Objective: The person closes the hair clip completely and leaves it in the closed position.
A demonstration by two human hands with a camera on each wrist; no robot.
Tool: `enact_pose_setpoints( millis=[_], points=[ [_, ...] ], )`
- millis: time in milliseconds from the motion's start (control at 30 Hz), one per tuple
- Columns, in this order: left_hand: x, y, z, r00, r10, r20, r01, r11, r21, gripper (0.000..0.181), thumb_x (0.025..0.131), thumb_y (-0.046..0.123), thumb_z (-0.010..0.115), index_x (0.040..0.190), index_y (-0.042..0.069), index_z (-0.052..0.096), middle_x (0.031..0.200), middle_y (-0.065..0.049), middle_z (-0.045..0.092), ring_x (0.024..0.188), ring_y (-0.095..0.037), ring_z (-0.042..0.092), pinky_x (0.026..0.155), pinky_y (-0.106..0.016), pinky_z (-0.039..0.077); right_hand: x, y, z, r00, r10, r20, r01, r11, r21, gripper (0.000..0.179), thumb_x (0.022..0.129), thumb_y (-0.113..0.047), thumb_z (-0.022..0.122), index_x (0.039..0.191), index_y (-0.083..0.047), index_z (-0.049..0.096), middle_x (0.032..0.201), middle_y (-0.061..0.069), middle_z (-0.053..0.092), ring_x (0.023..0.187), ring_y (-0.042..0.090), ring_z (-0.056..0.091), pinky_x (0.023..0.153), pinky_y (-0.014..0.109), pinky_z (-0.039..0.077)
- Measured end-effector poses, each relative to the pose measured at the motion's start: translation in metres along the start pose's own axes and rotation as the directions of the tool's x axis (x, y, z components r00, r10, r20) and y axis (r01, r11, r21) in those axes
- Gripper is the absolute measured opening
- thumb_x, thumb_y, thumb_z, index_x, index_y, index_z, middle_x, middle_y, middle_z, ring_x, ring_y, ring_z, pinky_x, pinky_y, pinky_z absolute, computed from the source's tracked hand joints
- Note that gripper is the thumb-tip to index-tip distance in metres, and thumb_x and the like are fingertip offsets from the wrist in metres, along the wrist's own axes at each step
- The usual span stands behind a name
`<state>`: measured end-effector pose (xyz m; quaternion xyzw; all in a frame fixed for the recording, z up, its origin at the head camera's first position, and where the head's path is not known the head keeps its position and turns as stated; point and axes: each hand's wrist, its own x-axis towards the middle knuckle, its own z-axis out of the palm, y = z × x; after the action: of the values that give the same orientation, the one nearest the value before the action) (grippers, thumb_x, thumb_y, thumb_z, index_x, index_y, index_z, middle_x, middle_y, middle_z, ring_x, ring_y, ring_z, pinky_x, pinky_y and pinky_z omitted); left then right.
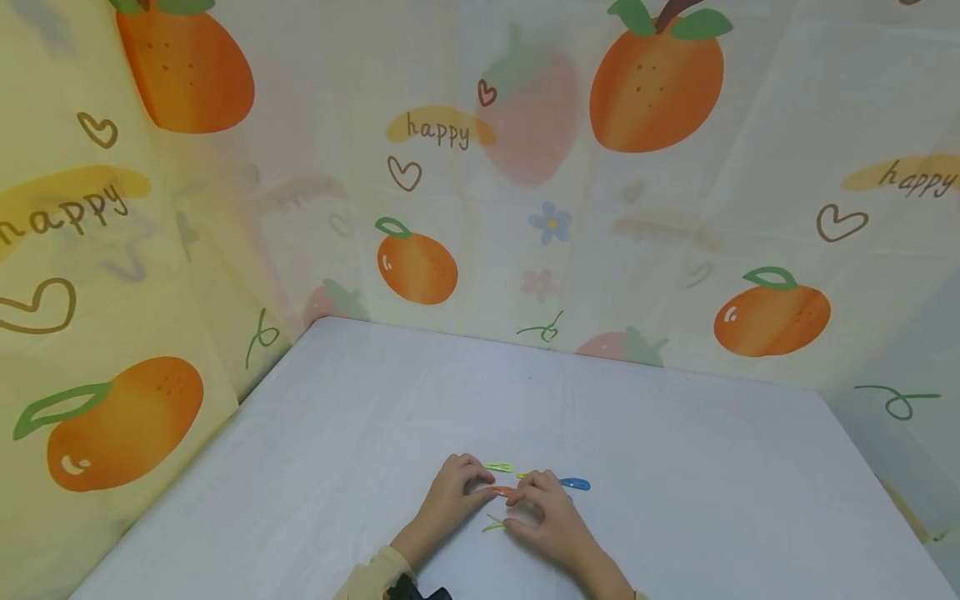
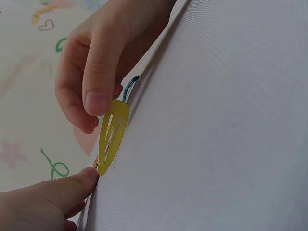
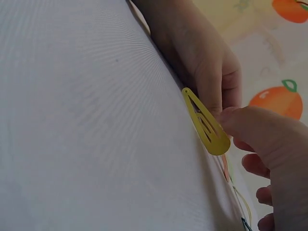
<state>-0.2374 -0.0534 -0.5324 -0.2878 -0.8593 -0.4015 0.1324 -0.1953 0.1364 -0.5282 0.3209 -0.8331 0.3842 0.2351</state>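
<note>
My left hand [image 1: 453, 492] pinches the narrow end of an orange snap hair clip [image 1: 501, 491], thumb tip right at it. My right hand [image 1: 551, 517] bends over the clip's other end, its thumb and index finger apart. Nearer to me, a yellow snap hair clip [image 2: 113, 137] stands with its slotted face toward both wrist cameras. From above its narrow end looks split into two prongs. The right thumb [image 2: 97, 98] is close beside its wide end; the left thumb [image 2: 82, 185] lies near its point. The yellow clip partly hides the orange one in the wrist views.
Beyond the hands, a light green clip [image 1: 498, 467] lies on the white table [image 1: 360, 433]. A blue clip [image 1: 576, 483] lies to the right of the right hand, and another yellow clip [image 1: 522, 475] is partly behind it. Fruit-printed cloth [image 1: 300, 208] hangs around the table.
</note>
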Motion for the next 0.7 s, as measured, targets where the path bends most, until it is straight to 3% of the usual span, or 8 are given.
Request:
enact_pose_setpoints(
  millis=[333, 700],
  points=[
    [-0.0006, 0.0009, -0.0016, 0.998, -0.046, 0.031, 0.047, 0.999, -0.018, 0.015, 0.075, 0.025, 0.071, 0.083, 0.013, 0.067, 0.083, 0.010, 0.053, 0.078, -0.010, 0.044, 0.070, -0.027, 0.038, -0.0018, -0.0013, -0.0006, 0.994, 0.051, 0.092, -0.047, 0.998, -0.045, 0.016, 0.068, -0.018, 0.076, 0.075, -0.021, 0.062, 0.089, -0.013, 0.051, 0.083, 0.007, 0.041, 0.069, 0.027, 0.041],
    [-0.0003, 0.0005, -0.0005, 0.998, -0.055, 0.015, 0.056, 0.998, -0.037, 0.013, 0.078, 0.025, 0.069, 0.081, 0.013, 0.066, 0.082, 0.010, 0.053, 0.079, -0.010, 0.044, 0.070, -0.028, 0.038, -0.0001, 0.0005, 0.0004, 0.997, 0.021, 0.073, -0.019, 0.999, -0.037, 0.022, 0.067, -0.007, 0.075, 0.070, -0.023, 0.060, 0.083, -0.015, 0.051, 0.078, 0.007, 0.040, 0.067, 0.024, 0.038]
  ],
)
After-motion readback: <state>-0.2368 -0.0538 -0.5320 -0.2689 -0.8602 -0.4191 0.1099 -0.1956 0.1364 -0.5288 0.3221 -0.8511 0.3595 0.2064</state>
